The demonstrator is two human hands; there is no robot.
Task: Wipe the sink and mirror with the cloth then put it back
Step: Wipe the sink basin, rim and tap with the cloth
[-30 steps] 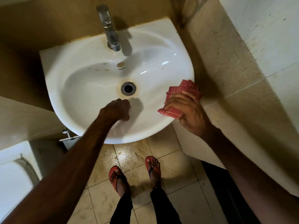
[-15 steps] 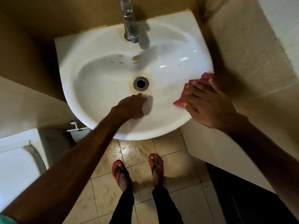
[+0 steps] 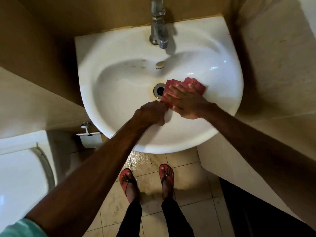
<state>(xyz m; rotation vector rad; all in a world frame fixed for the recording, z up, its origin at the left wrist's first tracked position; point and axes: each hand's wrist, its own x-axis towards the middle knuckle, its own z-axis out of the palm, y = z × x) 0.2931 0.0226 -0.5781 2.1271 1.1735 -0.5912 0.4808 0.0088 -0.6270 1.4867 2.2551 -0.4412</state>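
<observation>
Just right of drain (image 3: 158, 89), in sink (image 3: 119, 108), cloth (image 3: 196, 83) lying bunched, long axis running rightward from drain. Right hand (image 3: 186, 103) pressing it flat, fingers spread. Left hand (image 3: 152, 112) clenching, nearside of drain, touching cloth corner.

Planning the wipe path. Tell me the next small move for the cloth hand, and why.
Probably slide the right hand with the cloth leftward across the drain and up the back wall of the sink: the cloth lies flat at the drain's right edge, a brownish ring surrounds it, and brown stains sit below the tap.
</observation>
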